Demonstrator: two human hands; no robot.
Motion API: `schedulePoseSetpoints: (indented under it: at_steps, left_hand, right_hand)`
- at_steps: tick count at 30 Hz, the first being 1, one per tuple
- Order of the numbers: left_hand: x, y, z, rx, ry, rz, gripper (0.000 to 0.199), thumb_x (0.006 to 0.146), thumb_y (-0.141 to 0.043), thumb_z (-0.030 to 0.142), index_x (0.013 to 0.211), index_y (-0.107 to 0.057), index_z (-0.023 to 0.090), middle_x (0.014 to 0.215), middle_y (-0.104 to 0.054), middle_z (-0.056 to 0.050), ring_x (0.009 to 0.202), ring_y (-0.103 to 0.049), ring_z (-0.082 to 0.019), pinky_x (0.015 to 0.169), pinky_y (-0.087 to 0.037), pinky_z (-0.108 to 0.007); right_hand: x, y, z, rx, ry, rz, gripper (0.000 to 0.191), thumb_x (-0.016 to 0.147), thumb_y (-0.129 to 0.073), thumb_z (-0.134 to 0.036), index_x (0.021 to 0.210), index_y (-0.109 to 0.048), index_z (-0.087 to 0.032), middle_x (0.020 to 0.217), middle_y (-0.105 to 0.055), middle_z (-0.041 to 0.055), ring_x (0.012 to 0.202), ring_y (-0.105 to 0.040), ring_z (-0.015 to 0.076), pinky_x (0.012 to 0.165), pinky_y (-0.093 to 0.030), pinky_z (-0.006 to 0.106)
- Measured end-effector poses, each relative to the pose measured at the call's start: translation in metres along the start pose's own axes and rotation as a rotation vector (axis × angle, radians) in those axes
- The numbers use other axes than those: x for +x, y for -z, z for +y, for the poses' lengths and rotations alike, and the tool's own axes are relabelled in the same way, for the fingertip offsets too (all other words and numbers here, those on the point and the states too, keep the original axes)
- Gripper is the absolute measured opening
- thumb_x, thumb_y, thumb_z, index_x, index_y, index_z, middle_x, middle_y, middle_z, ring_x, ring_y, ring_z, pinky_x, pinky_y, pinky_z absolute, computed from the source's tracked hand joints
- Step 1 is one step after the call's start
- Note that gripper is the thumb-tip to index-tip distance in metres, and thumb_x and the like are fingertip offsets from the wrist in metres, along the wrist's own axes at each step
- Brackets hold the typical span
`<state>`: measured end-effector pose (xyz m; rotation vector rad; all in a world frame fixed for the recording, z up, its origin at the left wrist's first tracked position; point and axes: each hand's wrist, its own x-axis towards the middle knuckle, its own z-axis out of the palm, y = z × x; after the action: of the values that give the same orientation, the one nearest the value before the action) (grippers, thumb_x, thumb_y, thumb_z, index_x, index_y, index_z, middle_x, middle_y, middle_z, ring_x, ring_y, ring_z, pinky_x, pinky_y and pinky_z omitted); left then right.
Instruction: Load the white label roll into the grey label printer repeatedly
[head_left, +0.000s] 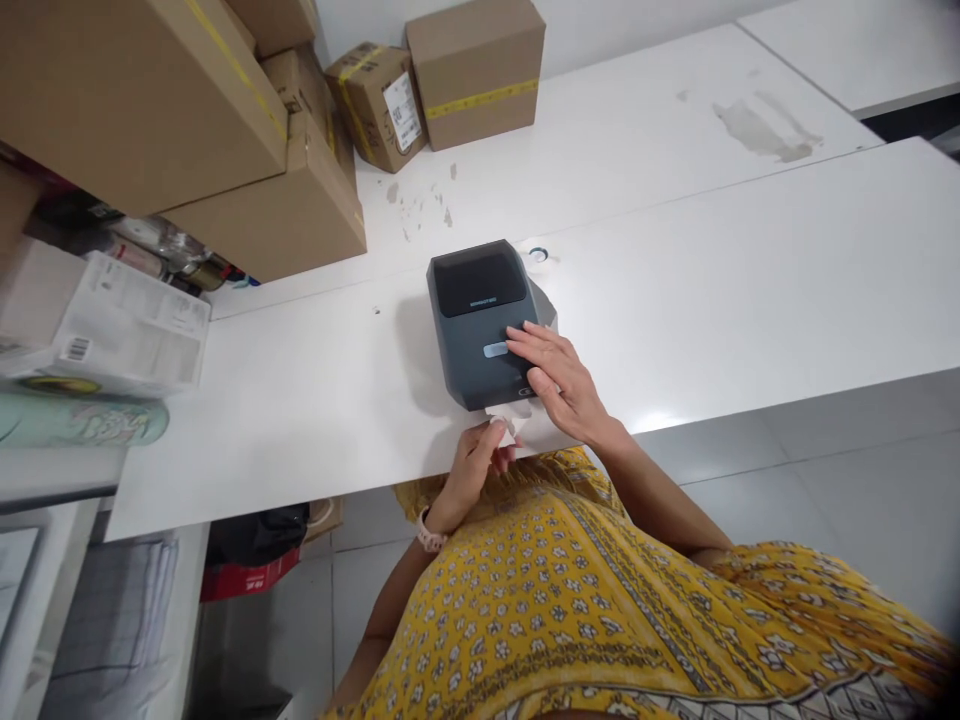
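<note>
A dark grey label printer (472, 350) stands on the white table (322, 400) near its front edge. White paper (508, 428) comes out at the printer's near end. My left hand (472, 465) pinches this paper between thumb and fingers, just below the printer. Resting on the printer's right side, my right hand (562, 383) has its fingers stretched out beside the light button, with the thumb apart. It holds nothing.
Cardboard boxes (262, 225) are stacked at the back left, with two smaller taped boxes (480, 80) beside them. A white package (142, 310) and a green bottle (97, 420) lie at the left edge. Grey floor tiles show below the table.
</note>
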<state>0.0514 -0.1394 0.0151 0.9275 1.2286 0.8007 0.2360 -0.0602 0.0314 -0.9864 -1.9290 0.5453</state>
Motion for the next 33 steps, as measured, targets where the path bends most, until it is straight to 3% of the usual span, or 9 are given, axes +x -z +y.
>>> schedulePoseSetpoints:
  at_steps: [2,6,11,17,22,24,27,30,33]
  left_hand:
    - [0.01,-0.008,0.01,-0.061,0.058,-0.062,0.054,0.087,-0.055,0.069,0.071,-0.068,0.019,0.063,-0.063,-0.002,0.05,-0.051,-0.012,0.05,-0.039,-0.027]
    - [0.019,-0.02,0.025,-0.088,0.004,-0.06,0.05,0.088,-0.055,0.063,0.065,-0.065,0.019,0.059,-0.063,-0.003,0.048,-0.05,-0.011,0.049,-0.037,-0.026]
    - [0.019,-0.02,0.017,-0.033,-0.045,-0.061,0.054,0.091,-0.052,0.065,0.064,-0.063,0.019,0.061,-0.067,-0.005,0.049,-0.055,-0.013,0.053,-0.045,-0.028]
    - [0.03,-0.008,-0.008,0.177,-0.122,0.027,0.058,0.092,-0.054,0.068,0.064,-0.064,0.018,0.069,-0.074,-0.009,0.057,-0.064,-0.016,0.06,-0.053,-0.03]
    - [0.013,0.021,-0.005,0.294,-0.18,-0.024,0.048,0.099,-0.053,0.058,0.079,-0.069,0.018,0.075,-0.073,-0.006,0.07,-0.067,-0.017,0.07,-0.055,-0.03]
    - [0.005,0.034,0.001,0.296,-0.211,0.047,0.045,0.099,-0.056,0.056,0.079,-0.069,0.018,0.074,-0.07,-0.004,0.071,-0.066,-0.016,0.07,-0.054,-0.028]
    - [0.0,0.048,0.009,0.261,-0.289,0.319,0.045,0.1,-0.055,0.056,0.08,-0.07,0.018,0.076,-0.071,-0.004,0.072,-0.065,-0.016,0.069,-0.053,-0.028]
    - [0.007,0.048,0.013,0.28,-0.43,0.575,0.041,0.102,-0.054,0.055,0.106,-0.074,0.019,0.108,-0.077,-0.01,0.1,-0.071,-0.022,0.087,-0.057,-0.033]
    - [0.018,0.037,0.011,0.291,-0.499,0.52,0.056,0.103,-0.053,0.054,0.151,-0.054,0.025,0.16,-0.053,-0.013,0.148,-0.05,-0.027,0.119,-0.046,-0.042]
  right_hand:
    - [0.0,0.0,0.0,-0.005,0.01,-0.008,0.045,0.11,-0.038,-0.036,0.151,-0.056,-0.035,0.154,-0.062,-0.0004,0.153,-0.047,0.0227,0.126,-0.041,0.056]
    - [0.0,0.002,-0.001,0.002,0.027,-0.015,0.044,0.11,-0.038,-0.034,0.149,-0.058,-0.032,0.154,-0.062,0.0018,0.153,-0.047,0.0221,0.125,-0.042,0.055]
    - [0.002,0.0,-0.001,-0.036,0.016,-0.002,0.042,0.111,-0.038,-0.035,0.145,-0.06,-0.032,0.151,-0.065,0.002,0.149,-0.051,0.0228,0.122,-0.043,0.054]
    - [0.02,0.007,-0.013,-0.302,0.084,-0.053,0.034,0.109,-0.046,-0.042,0.13,-0.069,-0.03,0.144,-0.07,0.0033,0.131,-0.063,0.0274,0.12,-0.039,0.057]
    - [0.039,0.016,-0.023,-0.467,0.212,-0.158,0.034,0.106,-0.051,-0.053,0.121,-0.072,-0.031,0.151,-0.064,0.0011,0.152,-0.046,0.0314,0.134,-0.016,0.061]
    - [0.044,0.017,-0.021,-0.497,0.246,-0.193,0.035,0.105,-0.051,-0.057,0.118,-0.072,-0.032,0.151,-0.064,-0.0001,0.155,-0.044,0.0311,0.136,-0.016,0.06]
    - [0.044,0.016,-0.013,-0.504,0.251,-0.228,0.035,0.103,-0.051,-0.06,0.119,-0.071,-0.036,0.152,-0.064,-0.0021,0.156,-0.043,0.0309,0.135,-0.018,0.061]
    - [0.033,0.011,-0.006,-0.507,0.206,-0.212,0.042,0.102,-0.052,-0.062,0.134,-0.064,-0.036,0.16,-0.056,0.0005,0.157,-0.041,0.0313,0.134,-0.02,0.063]
    - [0.01,0.001,-0.002,-0.461,0.147,-0.122,0.051,0.104,-0.054,-0.054,0.151,-0.05,-0.035,0.173,-0.035,0.0051,0.159,-0.037,0.0323,0.128,-0.032,0.063]
